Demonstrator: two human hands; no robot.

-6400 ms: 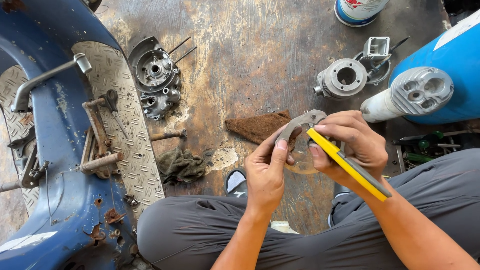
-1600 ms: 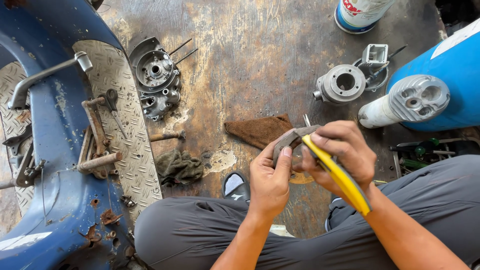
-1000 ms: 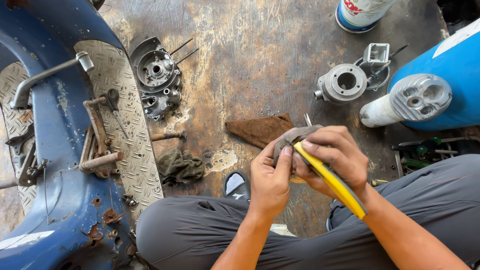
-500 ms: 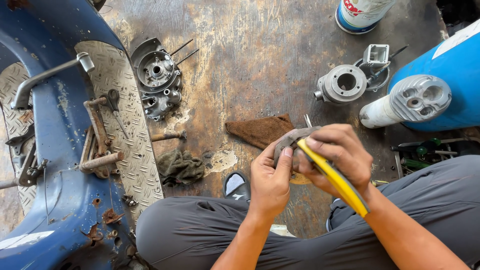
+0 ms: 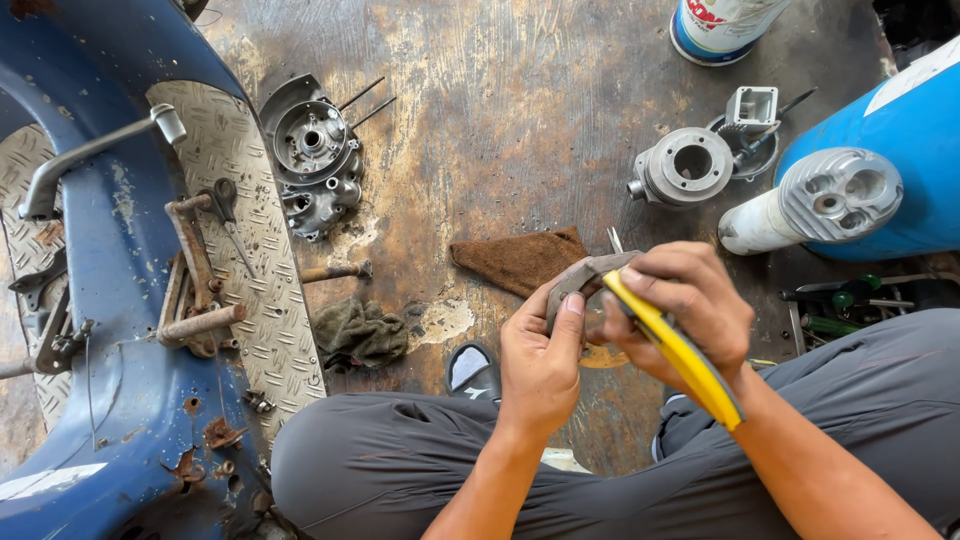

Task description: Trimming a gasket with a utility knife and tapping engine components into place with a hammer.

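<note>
My left hand (image 5: 540,355) holds a curved grey metal part (image 5: 583,275) with the thumb pressed on its outer edge. My right hand (image 5: 685,305) grips yellow-handled pliers (image 5: 680,350), whose jaws meet the same part near its upper end. Both hands sit close together above my lap, over the stained floor. How the jaws bite the part is hidden by my fingers.
A brown rag (image 5: 525,260) lies just beyond my hands. An engine casing (image 5: 312,150) lies at the far left, by a blue scooter frame (image 5: 90,300) with a checker-plate footboard (image 5: 250,250). A cylinder (image 5: 690,165), a cylinder head (image 5: 840,195), a blue tank (image 5: 900,130), a can (image 5: 725,25) and a grey rag (image 5: 360,330) surround me.
Over the last seconds both hands drew slightly nearer my body and closed tighter on the metal part. The pliers' handles shifted angle a little. Nothing else on the floor moved.
</note>
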